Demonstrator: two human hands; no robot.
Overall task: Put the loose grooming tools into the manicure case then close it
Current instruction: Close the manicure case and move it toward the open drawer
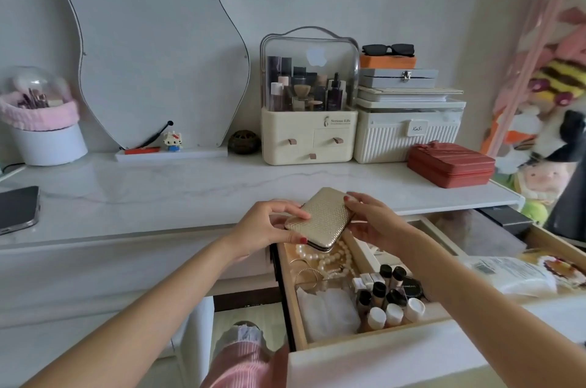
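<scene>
At the bottom right of the frame we see an open drawer (298,302) with small bottles (388,302) and a pearl necklace (320,256) inside. Just above it, in the middle, our left hand (264,229) and right hand (374,222) both hold the gold manicure case (323,219), fingers curled round its ends. The case is closed and tilted over the desk edge. Farther back, a red zip case (450,164) sits on the white desk (158,194), then a makeup organizer (309,121) by the wall
</scene>
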